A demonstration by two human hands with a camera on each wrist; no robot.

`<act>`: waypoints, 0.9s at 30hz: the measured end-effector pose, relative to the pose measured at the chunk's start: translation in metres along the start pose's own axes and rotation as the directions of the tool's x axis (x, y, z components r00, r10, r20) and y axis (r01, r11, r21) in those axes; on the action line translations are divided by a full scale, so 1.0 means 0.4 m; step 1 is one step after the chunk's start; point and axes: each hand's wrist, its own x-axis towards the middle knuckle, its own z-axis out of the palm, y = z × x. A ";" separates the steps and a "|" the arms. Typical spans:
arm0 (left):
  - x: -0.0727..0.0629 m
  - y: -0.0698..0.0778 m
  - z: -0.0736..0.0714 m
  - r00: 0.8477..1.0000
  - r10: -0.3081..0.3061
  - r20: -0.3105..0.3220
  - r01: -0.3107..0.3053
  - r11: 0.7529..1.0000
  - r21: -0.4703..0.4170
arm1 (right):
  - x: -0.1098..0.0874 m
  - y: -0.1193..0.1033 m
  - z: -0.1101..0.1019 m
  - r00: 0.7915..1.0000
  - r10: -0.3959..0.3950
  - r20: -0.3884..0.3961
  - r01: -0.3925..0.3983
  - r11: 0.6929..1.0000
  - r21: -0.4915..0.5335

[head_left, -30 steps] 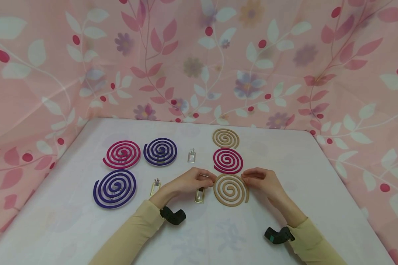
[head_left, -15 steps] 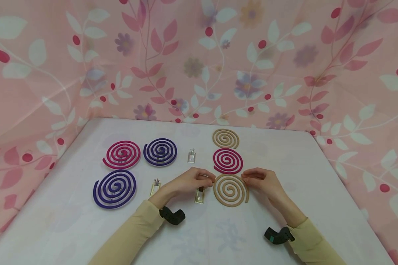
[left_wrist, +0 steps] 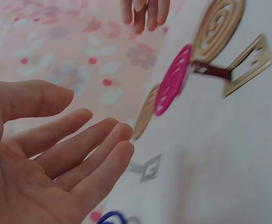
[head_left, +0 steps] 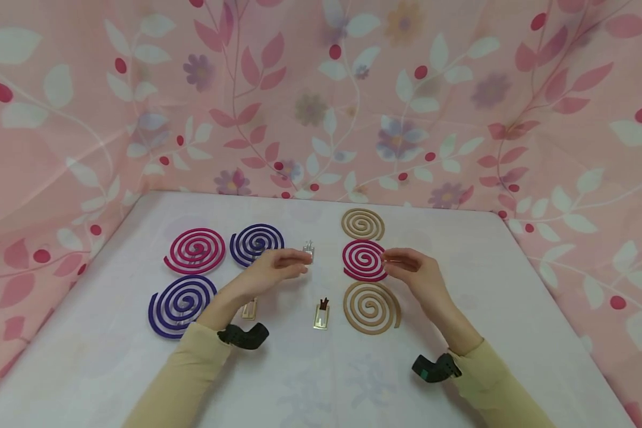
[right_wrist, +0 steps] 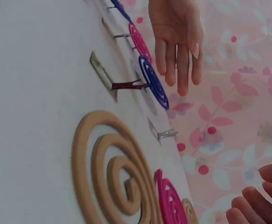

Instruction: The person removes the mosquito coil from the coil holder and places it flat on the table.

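My left hand [head_left: 267, 272], fingers loosely straight and holding nothing, hovers over the table's middle left. It partly hides a purple-blue mosquito coil [head_left: 255, 236] and a gold-coloured coil stand [head_left: 249, 310]. Relaxed and with nothing in it, my right hand [head_left: 418, 274] hangs beside the pink mosquito coil [head_left: 361, 260], covering its right edge. That coil lies flat in a column, between a far tan coil [head_left: 362, 223] and a near tan coil [head_left: 371, 307]. Left of the near tan coil is a gold stand [head_left: 321, 316] with dark brown prongs raised. A silver stand [head_left: 309, 252] is beyond the left fingertips.
On the left, a pink coil [head_left: 195, 251] and a nearer purple-blue coil [head_left: 184, 305] sit raised on stands. White cloth covers the table [head_left: 487, 279]. A pink floral curtain [head_left: 310, 107] rises behind and at both sides.
Both hands have come away from the near tan coil. The left has moved left and back, the right slightly back. The near tan coil stays in place.
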 end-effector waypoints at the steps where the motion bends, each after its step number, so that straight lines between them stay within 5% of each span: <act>1: -0.008 0.001 -0.017 1.000 -0.003 -0.022 0.003 1.000 0.000 | 0.004 -0.012 0.010 1.000 -0.018 -0.002 0.018 1.000 0.021; 7: -0.056 0.008 -0.114 0.988 -0.031 -0.154 0.033 0.999 0.008 | 0.029 -0.081 0.076 0.993 -0.121 0.001 0.121 0.987 0.103; 13: -0.093 0.001 -0.191 0.969 -0.045 -0.242 0.049 0.999 0.010 | 0.070 -0.124 0.139 0.990 -0.136 0.027 0.130 0.977 0.171; 18: -0.119 -0.006 -0.233 0.955 -0.064 -0.291 0.074 0.997 0.024 | 0.095 -0.167 0.200 0.984 -0.173 0.048 0.162 0.972 0.170; 27: -0.131 -0.040 -0.274 0.934 -0.078 -0.348 0.085 0.996 0.006 | 0.135 -0.227 0.315 0.993 -0.119 0.019 0.108 0.953 0.284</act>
